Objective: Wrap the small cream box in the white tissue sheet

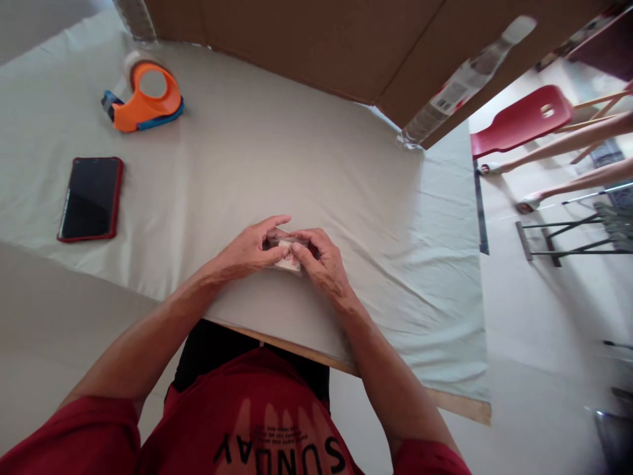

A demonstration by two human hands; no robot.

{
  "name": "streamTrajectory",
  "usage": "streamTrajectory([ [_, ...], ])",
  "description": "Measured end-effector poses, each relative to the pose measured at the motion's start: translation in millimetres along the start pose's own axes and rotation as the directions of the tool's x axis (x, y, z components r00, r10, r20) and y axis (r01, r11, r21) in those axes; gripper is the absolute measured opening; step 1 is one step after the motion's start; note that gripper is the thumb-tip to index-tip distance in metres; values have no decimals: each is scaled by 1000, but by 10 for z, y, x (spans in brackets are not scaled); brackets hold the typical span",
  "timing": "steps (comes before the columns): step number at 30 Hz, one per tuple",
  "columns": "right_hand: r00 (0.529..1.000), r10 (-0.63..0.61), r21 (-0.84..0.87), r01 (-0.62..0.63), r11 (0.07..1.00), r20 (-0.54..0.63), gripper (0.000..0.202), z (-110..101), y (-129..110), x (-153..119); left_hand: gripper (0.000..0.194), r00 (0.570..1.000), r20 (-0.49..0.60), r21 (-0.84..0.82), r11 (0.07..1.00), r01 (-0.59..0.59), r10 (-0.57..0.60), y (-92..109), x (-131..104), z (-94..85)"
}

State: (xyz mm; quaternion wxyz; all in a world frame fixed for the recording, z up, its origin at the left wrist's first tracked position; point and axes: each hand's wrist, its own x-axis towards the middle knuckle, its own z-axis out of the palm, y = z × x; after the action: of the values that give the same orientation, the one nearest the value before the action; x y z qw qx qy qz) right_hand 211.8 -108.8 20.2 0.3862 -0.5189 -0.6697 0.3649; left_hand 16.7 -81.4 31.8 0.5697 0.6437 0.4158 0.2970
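L hand (244, 252) & R hand (327, 265): grip clamped on sm. pack (289, 265). Uneven pinch could pop it loose, poss. off surface (277, 145) at 6 o'clock.

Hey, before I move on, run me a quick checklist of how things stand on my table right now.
1. Left hand and right hand both on the small packet: ok.
2. Packet closed or sealed: cannot tell, fingers cover part of it.
3. Phone away from the table's near edge: ok, though it lies fairly close to it.
4. Tape dispenser within easy reach: not ok, probably; it sits beyond the phone.
5. Tablecloth smooth: not ok, wrinkled at the right.
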Motion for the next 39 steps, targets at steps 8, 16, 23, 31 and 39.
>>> streamTrajectory([
  [8, 993, -110, -11, 110, 994, -31, 24, 27, -45, -63, 73, 999, -2, -28, 998, 51, -51, 39, 1, -4],
  [16, 951, -300, -278, 307, 910, 69, 48, -40, 37, -145, 67, 999, -32, -29, 999, 27, -28, 29, -2, 12],
  [23, 909, -413, -339, 408, 848, 60, 34, -11, 116, -120, 61, 999, -38, -56, 998, 0, -2, 31, 1, -10],
  [31, 915, -401, -333, 389, 859, 35, 27, 14, 117, -123, 62, 995, -101, -103, 995, -20, 10, 19, 12, -54],
  [39, 939, -335, -352, 289, 890, -77, 29, 25, 106, -140, 56, 976, -173, -74, 986, -150, 135, 62, -4, -62],
])
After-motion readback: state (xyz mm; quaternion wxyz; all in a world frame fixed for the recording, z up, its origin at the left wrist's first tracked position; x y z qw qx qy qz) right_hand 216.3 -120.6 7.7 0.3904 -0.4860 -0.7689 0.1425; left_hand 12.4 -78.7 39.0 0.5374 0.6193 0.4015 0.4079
